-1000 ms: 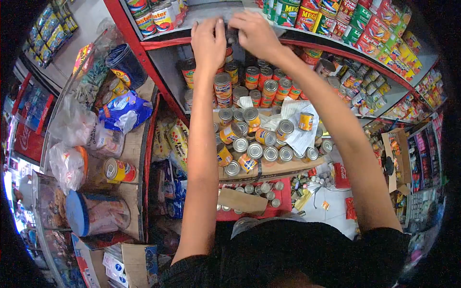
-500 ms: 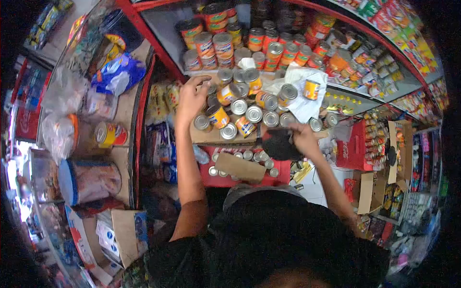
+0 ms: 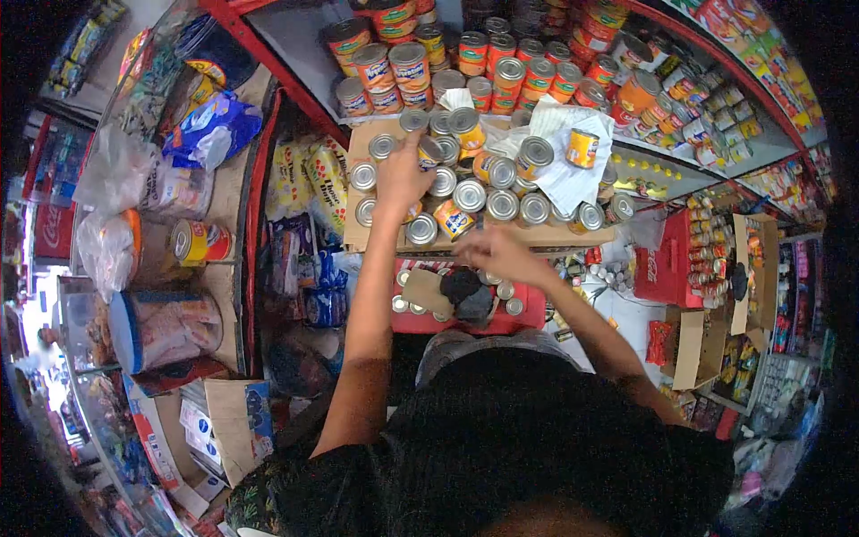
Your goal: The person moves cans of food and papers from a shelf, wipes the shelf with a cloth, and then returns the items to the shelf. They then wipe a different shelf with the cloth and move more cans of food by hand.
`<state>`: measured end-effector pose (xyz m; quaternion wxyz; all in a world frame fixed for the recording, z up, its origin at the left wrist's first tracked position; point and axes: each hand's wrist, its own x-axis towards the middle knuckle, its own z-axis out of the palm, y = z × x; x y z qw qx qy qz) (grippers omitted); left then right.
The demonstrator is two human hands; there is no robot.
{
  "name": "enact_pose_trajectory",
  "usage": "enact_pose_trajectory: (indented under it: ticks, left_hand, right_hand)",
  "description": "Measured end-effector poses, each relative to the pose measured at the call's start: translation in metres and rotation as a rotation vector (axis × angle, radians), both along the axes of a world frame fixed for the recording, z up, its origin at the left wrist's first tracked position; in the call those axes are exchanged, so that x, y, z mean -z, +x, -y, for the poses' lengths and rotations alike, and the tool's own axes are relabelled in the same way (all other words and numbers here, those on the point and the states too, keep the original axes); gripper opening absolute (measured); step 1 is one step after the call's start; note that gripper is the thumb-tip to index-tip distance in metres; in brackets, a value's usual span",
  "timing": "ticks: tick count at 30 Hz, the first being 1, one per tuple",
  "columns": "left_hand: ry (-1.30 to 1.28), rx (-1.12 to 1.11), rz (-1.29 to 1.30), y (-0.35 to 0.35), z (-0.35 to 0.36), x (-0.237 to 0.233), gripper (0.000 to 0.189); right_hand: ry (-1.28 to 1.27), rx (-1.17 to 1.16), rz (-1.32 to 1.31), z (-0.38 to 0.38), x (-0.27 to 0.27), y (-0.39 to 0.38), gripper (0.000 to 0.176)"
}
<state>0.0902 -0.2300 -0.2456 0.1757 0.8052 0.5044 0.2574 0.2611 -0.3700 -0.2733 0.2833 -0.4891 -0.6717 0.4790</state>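
Head view, as I read it from my station: the left hand is stretched forward and lies palm down on a crowd of silver-topped tin cans with orange and yellow labels, which stand packed together on a flat brown cardboard board. Its fingers curve over the can tops, and I cannot tell whether that grip is closed around any one can or only resting on them. Cans stand on every side of this grip, and one orange-labelled can lies tipped just to its right. The right hand hovers at the near edge of the board, closer to the body than the left grip, with its fingers bent and pointing toward the left arm. A crumpled dark cloth sits directly beneath this grip, on a red plastic crate that holds more small cans. I cannot tell whether the fingers pinch the cloth or are clear of it. Beyond the right grip, a sheet of crumpled white paper lies on the far side of the board with a small yellow can on it.
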Motion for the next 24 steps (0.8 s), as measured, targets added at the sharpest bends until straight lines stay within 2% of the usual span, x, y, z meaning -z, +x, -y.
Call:
enact_pose_trajectory:
  ticks: [2, 3, 4, 5, 6, 8, 9, 11, 12, 14, 15, 16, 18, 19, 20, 22, 24]
  left_hand:
    - [-0.027, -0.069, -0.092, 0.004, 0.002, -0.01, 0.065]
    - [0.058, -0.078, -0.08, 0.009, 0.01, -0.02, 0.062]
    - [0.062, -0.065, -0.076, 0.017, 0.013, -0.025, 0.062]
    - [0.042, -0.12, 0.044, 0.025, 0.017, -0.029, 0.061]
    - [0.021, -0.179, 0.164, 0.034, 0.022, -0.033, 0.06]
    - [0.039, -0.195, 0.21, 0.049, 0.027, -0.035, 0.06]
    - [0.046, -0.207, 0.227, 0.054, 0.027, -0.032, 0.062]
    - [0.035, -0.204, 0.273, 0.058, 0.024, -0.029, 0.065]
    - [0.041, -0.212, 0.276, 0.059, 0.021, -0.029, 0.065]
    - [0.007, -0.16, 0.371, 0.065, 0.019, -0.026, 0.061]
    - [-0.004, -0.162, 0.353, 0.07, 0.019, -0.031, 0.059]
    - [0.001, -0.163, 0.352, 0.073, 0.017, -0.03, 0.059]
    - [-0.001, -0.086, 0.401, 0.08, 0.01, -0.031, 0.059]
    - [-0.07, -0.087, 0.396, 0.081, 0.011, -0.035, 0.058]
    - [-0.066, -0.084, 0.398, 0.081, 0.009, -0.033, 0.058]
    - [0.119, 0.012, 0.451, 0.074, 0.004, -0.019, 0.057]
    - [0.096, -0.007, 0.438, 0.067, 0.005, -0.012, 0.058]
  right_hand:
    - [0.132, 0.167, 0.157, -0.035, -0.062, 0.007, 0.015]
    - [0.559, 0.259, 0.101, -0.063, -0.06, 0.013, 0.019]
    - [0.742, 0.31, 0.275, -0.085, -0.072, 0.017, 0.023]
    - [0.919, 0.357, 0.452, -0.104, -0.083, 0.019, 0.028]
    - [0.918, 0.364, 0.457, -0.124, -0.075, 0.022, 0.028]
    - [0.743, 0.134, 0.629, -0.157, -0.051, 0.028, 0.036]
    - [0.747, 0.133, 0.63, -0.162, -0.057, 0.031, 0.036]
    - [0.535, -0.004, 0.596, -0.171, -0.07, 0.041, 0.037]
    - [0.542, -0.011, 0.597, -0.176, -0.077, 0.047, 0.037]
    - [0.366, 0.18, 0.729, -0.176, -0.094, 0.063, 0.045]
    - [0.211, 0.08, 0.731, -0.171, -0.116, 0.068, 0.052]
    - [0.216, 0.079, 0.73, -0.175, -0.105, 0.072, 0.052]
    - [0.701, -0.15, 0.483, -0.185, -0.083, 0.075, 0.051]
    - [0.599, -0.272, 0.476, -0.19, -0.08, 0.072, 0.059]
    - [0.603, -0.27, 0.479, -0.193, -0.074, 0.069, 0.059]
    - [0.502, -0.443, 0.436, -0.197, -0.063, 0.061, 0.06]
    - [0.533, -0.482, 0.413, -0.205, -0.057, 0.058, 0.058]
